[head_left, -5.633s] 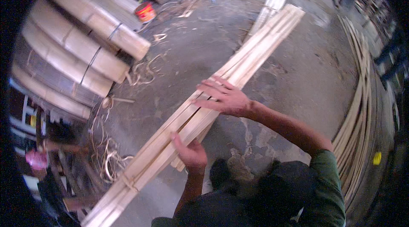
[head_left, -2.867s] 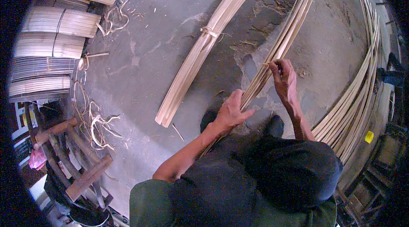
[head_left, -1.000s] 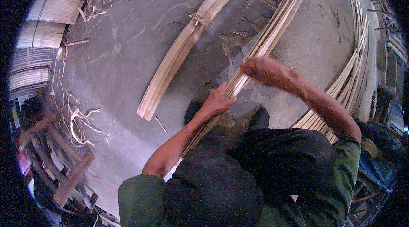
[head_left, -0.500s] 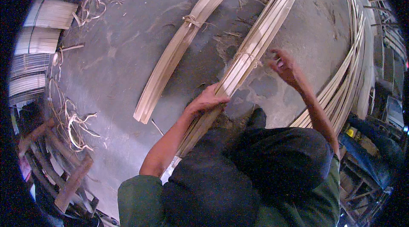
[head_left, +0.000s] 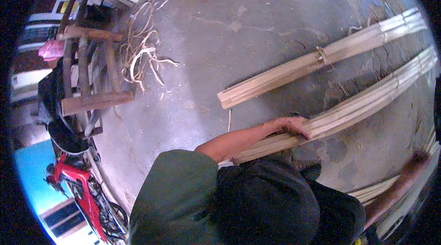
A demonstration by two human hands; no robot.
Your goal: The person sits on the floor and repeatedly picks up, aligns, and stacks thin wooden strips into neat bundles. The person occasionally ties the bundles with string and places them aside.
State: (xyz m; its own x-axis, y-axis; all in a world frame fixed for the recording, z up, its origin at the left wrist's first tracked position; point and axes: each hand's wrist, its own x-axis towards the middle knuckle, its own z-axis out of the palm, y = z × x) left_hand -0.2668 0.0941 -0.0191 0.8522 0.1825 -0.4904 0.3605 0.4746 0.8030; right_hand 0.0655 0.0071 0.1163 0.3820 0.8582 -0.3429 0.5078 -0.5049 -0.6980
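Over the concrete floor, a near bundle of pale strips is being clamped, before the legs, in the grip of the left hand; beyond it, a far bundle is being borne. The right hand (blurred) is being held out near long thin strips; its grip's state cannot be told. The far bundle is being cinched by a narrow tie.
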